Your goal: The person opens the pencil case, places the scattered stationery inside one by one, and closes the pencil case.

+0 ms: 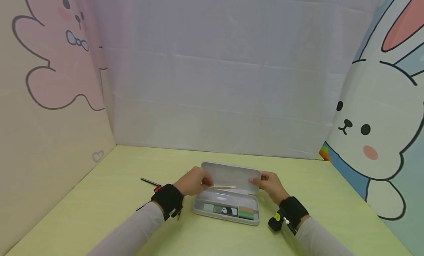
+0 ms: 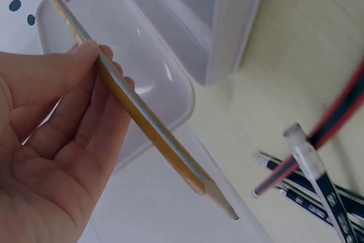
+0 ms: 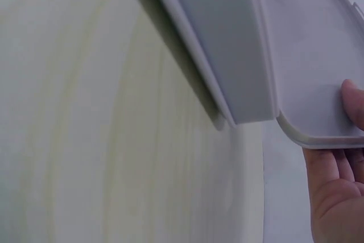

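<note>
In the head view my left hand (image 1: 193,181) holds a yellow pencil (image 1: 222,187) over the open pencil case (image 1: 226,222). The left wrist view shows thumb and fingers pinching this yellow-and-silver pencil (image 2: 148,119), its sharpened tip angled down to the right. My right hand (image 1: 272,186) grips the right edge of the raised lid (image 1: 228,175). Seen from the right wrist, the thumb lies on the lid's (image 3: 313,55) inner face, with the fingers behind it. Inside the case's front compartment lie a pale green block, a panda-printed piece and a tan-and-green block (image 1: 246,212).
Several dark pencils (image 2: 318,189) and a red-and-black striped pencil (image 2: 335,112) lie on the table left of the case, partly behind my left wrist in the head view. The pale yellow table (image 1: 159,160) meets a white curtain (image 1: 218,83) at the back.
</note>
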A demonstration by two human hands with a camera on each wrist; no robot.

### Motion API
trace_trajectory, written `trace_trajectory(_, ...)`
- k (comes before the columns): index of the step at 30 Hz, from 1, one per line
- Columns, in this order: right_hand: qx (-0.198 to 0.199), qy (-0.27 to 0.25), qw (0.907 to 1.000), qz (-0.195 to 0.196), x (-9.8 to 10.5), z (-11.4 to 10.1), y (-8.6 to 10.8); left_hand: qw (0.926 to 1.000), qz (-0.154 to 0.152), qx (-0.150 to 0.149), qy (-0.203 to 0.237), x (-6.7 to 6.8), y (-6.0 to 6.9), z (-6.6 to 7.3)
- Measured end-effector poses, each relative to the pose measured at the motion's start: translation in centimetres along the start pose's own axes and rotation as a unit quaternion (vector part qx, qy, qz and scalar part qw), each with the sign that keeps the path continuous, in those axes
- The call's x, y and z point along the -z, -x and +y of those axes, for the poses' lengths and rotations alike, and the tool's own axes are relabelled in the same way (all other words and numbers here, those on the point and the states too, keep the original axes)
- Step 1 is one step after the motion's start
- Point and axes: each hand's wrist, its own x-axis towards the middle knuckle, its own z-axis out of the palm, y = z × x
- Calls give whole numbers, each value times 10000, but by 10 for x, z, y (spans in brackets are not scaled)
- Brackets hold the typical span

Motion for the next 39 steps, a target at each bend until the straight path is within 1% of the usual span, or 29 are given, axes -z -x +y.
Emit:
trace_trajectory(3, 0, -20, 10000, -19, 1, 0, 0, 9997, -231, -75, 40, -4, -7, 2)
trace_trajectory(5, 6, -13, 10000, -35, 1, 0, 1, 9993, -341, -155, 51, -6, -11, 4)
trace_trajectory(9, -2, -53, 10000, -64, 1, -1, 1, 9981, -548, -194, 206, -11, -18, 9)
trace_trajectory(11, -10, -74, 9999, -80, 1, 0, 1, 9977, -634, -166, 157, -13, -21, 12)
trace_trajectory(17, 25, -87, 9999, -44, 1, 0, 1, 9966, -775, -259, -37, -23, -28, 16)
trace_trajectory(22, 33, -96, 9999, -41, 0, 0, 0, 9962, -805, -278, -183, -32, -33, 16)
trace_trajectory(29, 11, -119, 9999, -17, -2, 0, 1, 9945, -852, -141, -599, -46, -40, 18)
trace_trajectory(32, 3, -118, 9999, -9, -2, 0, 1, 9941, -766, -136, -752, -49, -42, 21)
trace_trajectory(39, 20, -126, 9999, -17, -1, 1, -1, 9915, -446, -327, -1176, -52, -42, 25)
